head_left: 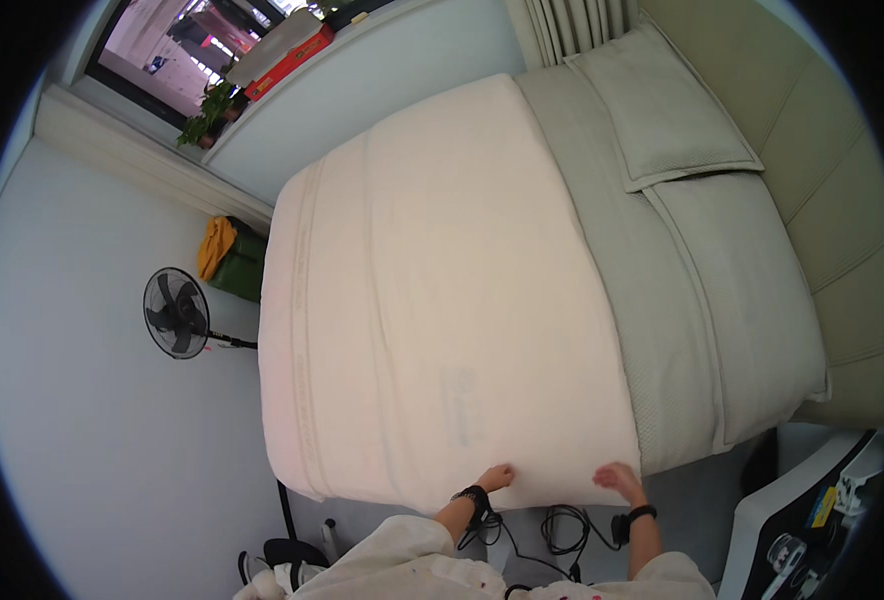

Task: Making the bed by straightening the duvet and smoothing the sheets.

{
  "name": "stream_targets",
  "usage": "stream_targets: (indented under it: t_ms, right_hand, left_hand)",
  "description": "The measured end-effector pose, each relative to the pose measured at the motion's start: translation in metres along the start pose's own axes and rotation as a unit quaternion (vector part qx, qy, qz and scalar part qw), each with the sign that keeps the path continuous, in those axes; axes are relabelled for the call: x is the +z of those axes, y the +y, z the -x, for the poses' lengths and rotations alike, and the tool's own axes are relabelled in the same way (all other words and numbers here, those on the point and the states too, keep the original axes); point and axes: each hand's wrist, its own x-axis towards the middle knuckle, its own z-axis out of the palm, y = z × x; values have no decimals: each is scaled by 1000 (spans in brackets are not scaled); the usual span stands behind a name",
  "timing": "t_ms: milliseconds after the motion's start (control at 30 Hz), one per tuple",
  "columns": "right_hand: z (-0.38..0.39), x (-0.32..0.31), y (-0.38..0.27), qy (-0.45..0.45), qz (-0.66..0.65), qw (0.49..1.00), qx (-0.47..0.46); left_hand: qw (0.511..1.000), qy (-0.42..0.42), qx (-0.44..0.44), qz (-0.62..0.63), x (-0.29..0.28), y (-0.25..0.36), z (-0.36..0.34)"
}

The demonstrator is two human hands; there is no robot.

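My left hand (pixel 497 476) is closed at the near edge of the pale pink cover (pixel 432 280) on the bed; whether it grips any fabric is unclear. My right hand (pixel 617 480), slightly blurred, has loosely bent, parted fingers near the cover's lower right corner. Dark straps circle both wrists, with black cables (pixel 567 530) below. The cover lies fairly flat over a grey-green sheet (pixel 672 350), and two grey-green pillows (pixel 682 120) lie against the padded headboard (pixel 822 130).
A standing fan (pixel 175 312) and a green bag with yellow cloth (pixel 232 265) stand left of the bed. Plants (pixel 212 115) and a red box (pixel 287 65) are on the windowsill. A bedside unit (pixel 802 535) with small items occupies the lower right.
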Motion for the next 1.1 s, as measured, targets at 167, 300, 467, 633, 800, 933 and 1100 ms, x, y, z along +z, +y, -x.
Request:
stream_targets:
  t_ms: [167,300,467,633,800,933,1100]
  right_hand:
    - [17,-49,76,114,156,977,92]
    - [12,-66,129,286,173,939,75]
    - [-36,-74,117,238,327,914,-20]
    - [-19,-56,67,265,245,919,157]
    - [-2,-34,6,214,570,793,29]
    - [17,44,-26,200,571,790,-98]
    - [66,112,-37,161,606,725,-285]
  left_hand:
    - [997,-40,-35,52,33,-8,0]
    - [988,-130,-23,76,43,-35,-8]
    - [995,-63,47,-54,49,-114,6]
    - [996,64,-55,-34,48,-170,81]
    - [960,163,-214,74,12,-181,131]
    - [935,202,-172,235,15,-190,162]
    - [954,182,-93,221,41,-164,164]
